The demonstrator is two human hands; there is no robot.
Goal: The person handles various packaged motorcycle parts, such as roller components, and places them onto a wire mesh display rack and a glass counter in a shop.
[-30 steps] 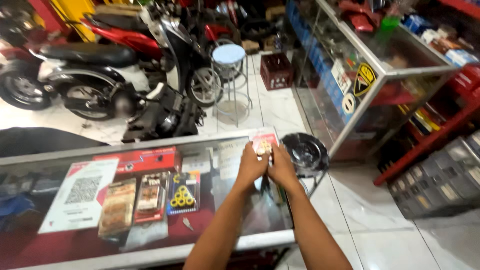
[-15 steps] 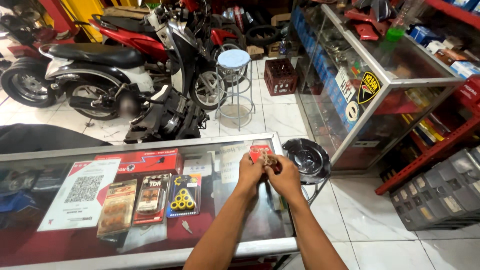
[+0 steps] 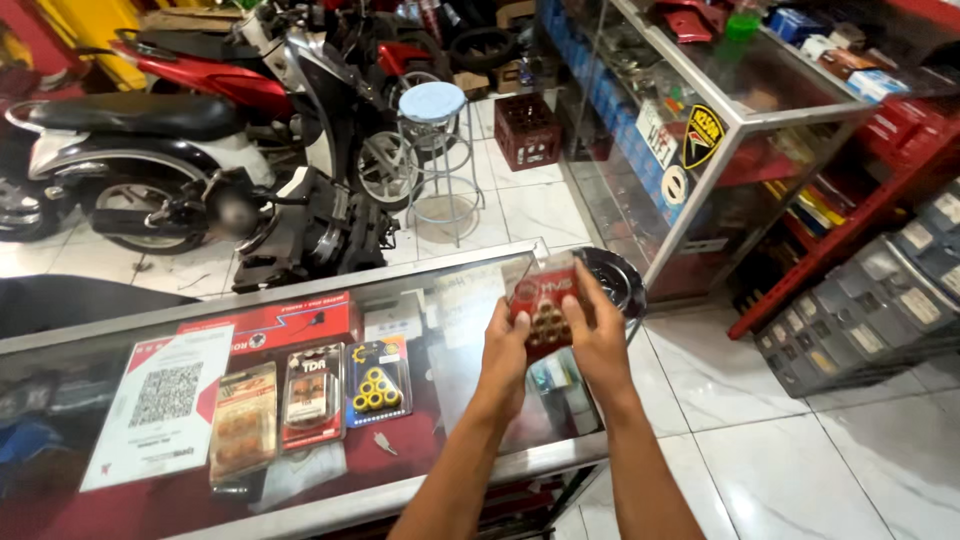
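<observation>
two hands [image 3: 505, 350], four roller packs [image 3: 378, 382]

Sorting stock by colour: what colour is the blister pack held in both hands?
Red backing card on the blister pack, with round brownish rollers showing; the head view shows it.

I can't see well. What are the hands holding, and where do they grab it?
Both hands, left hand and right hand, hold a small red blister pack by its side edges.

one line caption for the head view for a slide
Both hands, left hand and right hand, hold a red blister pack over a glass counter.
</observation>
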